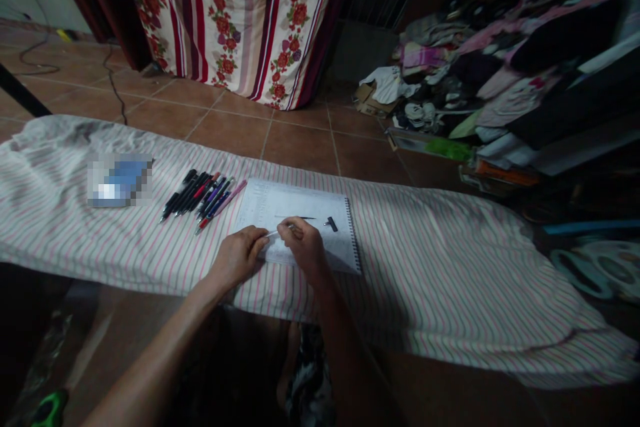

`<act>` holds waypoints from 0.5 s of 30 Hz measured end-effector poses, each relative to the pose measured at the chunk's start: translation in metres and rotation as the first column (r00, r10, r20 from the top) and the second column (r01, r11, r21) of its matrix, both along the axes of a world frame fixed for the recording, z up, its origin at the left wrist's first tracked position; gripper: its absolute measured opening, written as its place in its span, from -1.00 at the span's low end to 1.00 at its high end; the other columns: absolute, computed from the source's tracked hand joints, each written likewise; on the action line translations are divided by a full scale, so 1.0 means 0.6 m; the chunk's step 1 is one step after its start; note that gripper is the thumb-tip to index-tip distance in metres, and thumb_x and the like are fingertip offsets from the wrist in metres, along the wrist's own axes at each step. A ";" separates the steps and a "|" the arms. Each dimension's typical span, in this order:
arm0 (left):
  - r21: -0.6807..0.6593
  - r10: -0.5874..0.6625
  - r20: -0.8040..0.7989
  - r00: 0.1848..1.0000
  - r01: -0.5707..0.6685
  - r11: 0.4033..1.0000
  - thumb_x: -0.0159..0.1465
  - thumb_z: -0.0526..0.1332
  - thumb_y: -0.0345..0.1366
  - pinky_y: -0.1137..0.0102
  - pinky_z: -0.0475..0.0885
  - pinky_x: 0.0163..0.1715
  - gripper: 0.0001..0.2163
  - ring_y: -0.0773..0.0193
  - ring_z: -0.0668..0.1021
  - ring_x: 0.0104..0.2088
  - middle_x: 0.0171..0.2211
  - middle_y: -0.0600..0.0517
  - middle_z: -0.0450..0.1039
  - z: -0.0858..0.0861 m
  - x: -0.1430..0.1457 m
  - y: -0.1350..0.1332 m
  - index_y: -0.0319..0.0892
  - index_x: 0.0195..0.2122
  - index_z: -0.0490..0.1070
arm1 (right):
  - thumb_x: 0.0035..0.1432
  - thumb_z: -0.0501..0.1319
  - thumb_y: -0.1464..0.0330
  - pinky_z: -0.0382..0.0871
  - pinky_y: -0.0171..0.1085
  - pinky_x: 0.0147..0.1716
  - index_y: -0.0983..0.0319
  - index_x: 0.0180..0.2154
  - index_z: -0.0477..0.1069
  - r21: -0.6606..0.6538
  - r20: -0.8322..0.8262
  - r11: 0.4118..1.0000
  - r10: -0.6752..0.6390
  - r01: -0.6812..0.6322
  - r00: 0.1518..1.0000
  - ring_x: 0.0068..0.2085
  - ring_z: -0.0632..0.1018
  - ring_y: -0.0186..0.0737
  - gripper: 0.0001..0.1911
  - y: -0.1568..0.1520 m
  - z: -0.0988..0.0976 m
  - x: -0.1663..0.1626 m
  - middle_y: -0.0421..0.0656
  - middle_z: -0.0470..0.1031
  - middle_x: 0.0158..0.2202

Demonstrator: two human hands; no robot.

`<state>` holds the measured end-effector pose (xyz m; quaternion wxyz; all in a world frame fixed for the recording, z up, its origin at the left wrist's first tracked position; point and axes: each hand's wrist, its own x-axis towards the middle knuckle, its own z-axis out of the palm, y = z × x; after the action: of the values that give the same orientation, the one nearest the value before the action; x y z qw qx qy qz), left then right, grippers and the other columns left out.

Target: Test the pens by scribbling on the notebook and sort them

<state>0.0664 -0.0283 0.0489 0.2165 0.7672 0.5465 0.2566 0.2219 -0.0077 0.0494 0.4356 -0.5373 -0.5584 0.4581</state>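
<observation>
My left hand [241,255] and my right hand [305,248] meet over the near edge of a spiral notebook [300,210] that lies on a striped cloth-covered board [435,260]. Both hands are closed on a thin clear pen barrel [273,233] held between them. On the notebook page lie a thin dark refill [296,217] and a small black pen cap [331,223]. Left of the notebook sits a row of several pens [204,195], black, red, blue and pink.
A blurred blue and white object [120,180] lies on the cloth at left. A flowered curtain [235,13] hangs behind over the tiled floor [295,140]. A heap of clothes [500,73] fills the right. Cables [113,80] run across the floor at left.
</observation>
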 end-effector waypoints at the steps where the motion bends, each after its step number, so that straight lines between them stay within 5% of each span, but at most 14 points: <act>1: -0.004 0.001 -0.009 1.000 -0.001 1.000 0.28 -0.04 -0.23 0.39 0.36 -0.31 -0.72 0.23 0.52 -0.31 -0.33 -0.05 0.49 -0.001 -0.001 0.000 -0.20 -0.21 0.42 | -0.04 0.15 0.25 0.09 -0.39 -0.64 0.21 -0.47 0.34 -0.003 -0.026 0.999 0.032 -0.032 0.999 -0.64 0.23 -0.42 -0.85 0.000 0.000 0.001 -0.36 0.14 -0.70; 7: -0.007 0.020 0.022 1.000 -0.020 1.000 0.28 -0.04 -0.24 0.37 0.36 -0.29 -0.72 0.21 0.52 -0.29 -0.31 -0.06 0.50 -0.003 -0.001 0.001 -0.21 -0.23 0.43 | -0.06 0.16 0.22 0.14 -0.40 -0.63 0.24 -0.08 0.26 -0.085 -0.077 0.993 0.074 -0.080 0.994 -0.60 0.34 -0.38 -0.54 0.001 0.003 0.000 -0.33 0.31 -0.60; 12: 0.002 0.005 0.014 1.000 -0.005 1.000 0.27 -0.03 -0.25 0.40 0.37 -0.30 -0.74 0.24 0.52 -0.30 -0.33 -0.04 0.50 0.001 0.006 0.001 -0.19 -0.23 0.43 | -0.03 0.15 0.14 0.08 -0.39 -0.66 0.23 -0.50 0.33 0.005 0.072 0.999 -0.043 0.043 0.996 -0.65 0.24 -0.41 -0.73 0.003 0.001 0.003 -0.34 0.17 -0.72; 15: 0.010 0.007 -0.005 1.000 -0.007 1.000 0.27 -0.02 -0.26 0.39 0.37 -0.30 -0.74 0.23 0.52 -0.30 -0.32 -0.04 0.50 0.003 0.007 0.002 -0.19 -0.23 0.43 | -0.04 0.16 0.21 0.08 -0.39 -0.64 0.22 -0.52 0.35 0.045 0.065 0.999 -0.028 0.025 0.997 -0.63 0.25 -0.41 -0.79 0.004 0.001 0.011 -0.33 0.18 -0.71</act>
<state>0.0709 -0.0270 0.0509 0.2103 0.7671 0.5482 0.2583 0.2285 -0.0053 0.0501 0.4347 -0.5497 -0.5752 0.4219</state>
